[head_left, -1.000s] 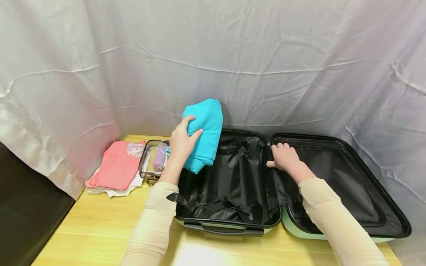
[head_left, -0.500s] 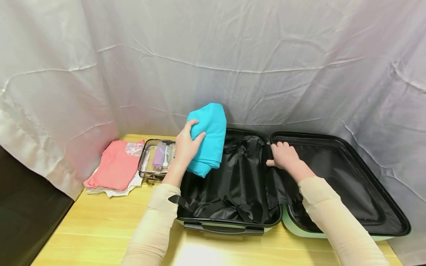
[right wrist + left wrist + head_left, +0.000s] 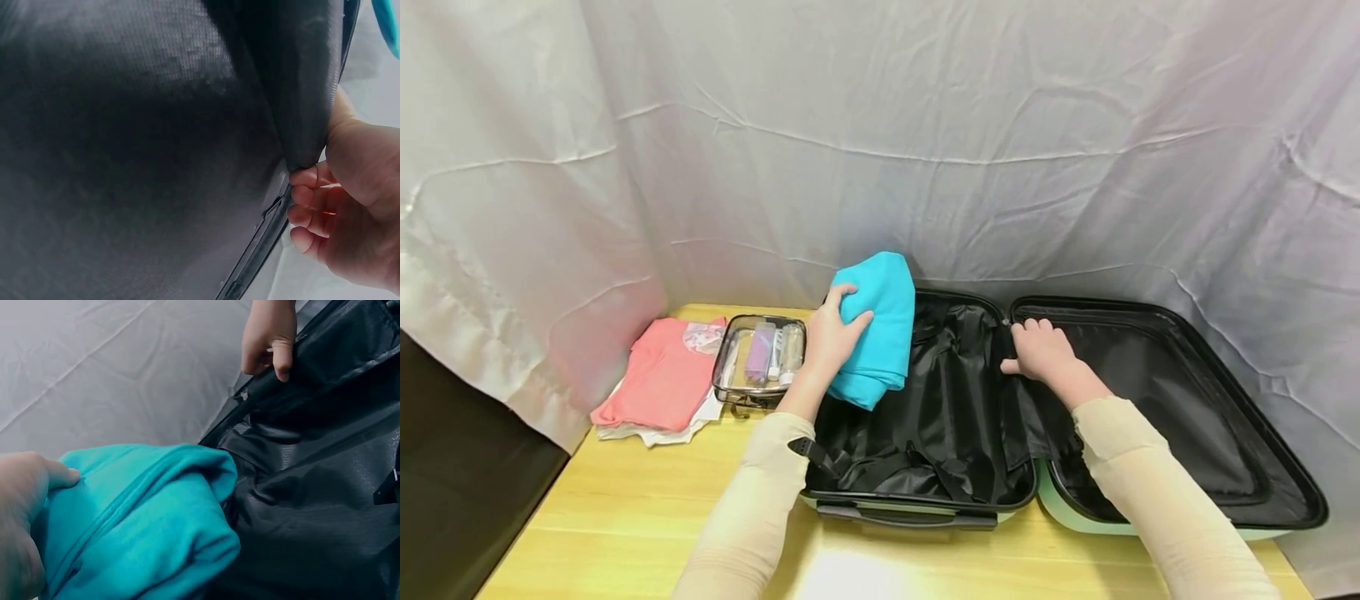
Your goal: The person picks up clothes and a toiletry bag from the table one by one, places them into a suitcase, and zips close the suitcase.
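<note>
while a pink garment (image 3: 658,375) is lying at nine o'clock from the turquoise cloth (image 3: 882,325), beside a clear case (image 3: 733,367), the left hand (image 3: 833,335) is grasping that cloth over the open suitcase (image 3: 943,392); at three o'clock, the right hand (image 3: 1042,350) is gripping the suitcase's middle edge.

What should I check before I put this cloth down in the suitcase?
1. Suitcase open: ok, both halves are spread out.
2. Cloth held: ok, the left hand grips its side.
3. Cloth folded: ok, it is in a folded bundle, though not crisply flat.
4. Right hand set: ok, it grips the suitcase where the halves meet.
5. Spot under the cloth free: cannot tell, the cloth and left hand hide it.
6. Strap tucked in: not ok, its end pokes out over the left edge.
</note>
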Demonstrator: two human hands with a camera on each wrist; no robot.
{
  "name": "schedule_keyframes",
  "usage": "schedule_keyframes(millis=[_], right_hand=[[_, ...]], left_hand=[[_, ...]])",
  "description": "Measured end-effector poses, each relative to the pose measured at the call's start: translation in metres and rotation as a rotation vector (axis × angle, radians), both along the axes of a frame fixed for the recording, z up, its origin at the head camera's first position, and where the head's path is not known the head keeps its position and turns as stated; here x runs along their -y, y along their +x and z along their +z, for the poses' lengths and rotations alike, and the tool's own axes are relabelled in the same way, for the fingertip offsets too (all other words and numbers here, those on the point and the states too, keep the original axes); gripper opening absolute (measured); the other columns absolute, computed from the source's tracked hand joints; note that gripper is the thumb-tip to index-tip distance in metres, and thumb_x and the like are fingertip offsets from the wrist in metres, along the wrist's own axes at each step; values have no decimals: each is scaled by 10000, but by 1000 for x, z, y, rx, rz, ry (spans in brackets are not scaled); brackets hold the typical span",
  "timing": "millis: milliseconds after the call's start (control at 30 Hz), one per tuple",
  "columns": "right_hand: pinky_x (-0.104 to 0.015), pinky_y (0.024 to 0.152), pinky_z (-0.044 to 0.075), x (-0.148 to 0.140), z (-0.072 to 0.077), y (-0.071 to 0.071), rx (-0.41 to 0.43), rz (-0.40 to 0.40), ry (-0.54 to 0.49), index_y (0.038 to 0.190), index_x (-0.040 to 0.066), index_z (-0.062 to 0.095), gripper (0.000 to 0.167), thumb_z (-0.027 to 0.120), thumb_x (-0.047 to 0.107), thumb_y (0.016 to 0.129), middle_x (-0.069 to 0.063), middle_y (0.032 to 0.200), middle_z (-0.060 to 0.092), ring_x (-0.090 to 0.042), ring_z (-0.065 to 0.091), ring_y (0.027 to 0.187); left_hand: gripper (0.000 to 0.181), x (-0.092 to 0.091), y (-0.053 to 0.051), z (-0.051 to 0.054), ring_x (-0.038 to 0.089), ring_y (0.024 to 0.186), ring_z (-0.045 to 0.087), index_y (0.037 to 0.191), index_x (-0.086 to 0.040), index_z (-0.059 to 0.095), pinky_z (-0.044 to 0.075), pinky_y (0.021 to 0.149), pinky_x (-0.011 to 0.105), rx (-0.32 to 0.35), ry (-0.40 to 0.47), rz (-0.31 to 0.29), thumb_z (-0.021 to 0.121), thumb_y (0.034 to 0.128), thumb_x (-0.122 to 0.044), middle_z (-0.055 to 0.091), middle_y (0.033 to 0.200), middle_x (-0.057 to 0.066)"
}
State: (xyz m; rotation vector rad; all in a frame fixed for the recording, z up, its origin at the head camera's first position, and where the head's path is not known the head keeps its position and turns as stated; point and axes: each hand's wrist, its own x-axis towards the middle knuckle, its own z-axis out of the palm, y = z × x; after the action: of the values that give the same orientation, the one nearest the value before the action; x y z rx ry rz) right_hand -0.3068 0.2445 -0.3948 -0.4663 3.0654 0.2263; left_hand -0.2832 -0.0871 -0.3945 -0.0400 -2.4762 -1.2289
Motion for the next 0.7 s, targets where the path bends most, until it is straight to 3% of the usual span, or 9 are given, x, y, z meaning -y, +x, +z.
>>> schedule_keyframes(millis=[333,500,700], right_hand=[[-588,881,466,0,-1,-1,5,-2,-14,1286,-105,509,681,681,416,883,-327,1226,530,-492,501,1109],[-592,888,462,0,-1,-2,4,-3,-13,1290,-105,504,684,674,419,885,-329,1228,525,-494,497,1111],[-599,898,456,0,-2,-2,6,-5,-17,1288,-112,502,689,674,419,885,-337,1225,525,-500,496,1112]], left_hand=[[476,-5,-2,-9,362,1057,636,1347,-193,509,512,903,483,78,-52,-22,674,919,-315,666,1201,178],[460,-12,-3,-15,348,998,649,1336,-211,511,522,851,474,108,-98,6,670,920,-328,674,1172,163],[468,-19,-4,-22,367,1032,651,1321,-191,528,526,854,488,148,-89,42,689,904,-332,668,1215,182]])
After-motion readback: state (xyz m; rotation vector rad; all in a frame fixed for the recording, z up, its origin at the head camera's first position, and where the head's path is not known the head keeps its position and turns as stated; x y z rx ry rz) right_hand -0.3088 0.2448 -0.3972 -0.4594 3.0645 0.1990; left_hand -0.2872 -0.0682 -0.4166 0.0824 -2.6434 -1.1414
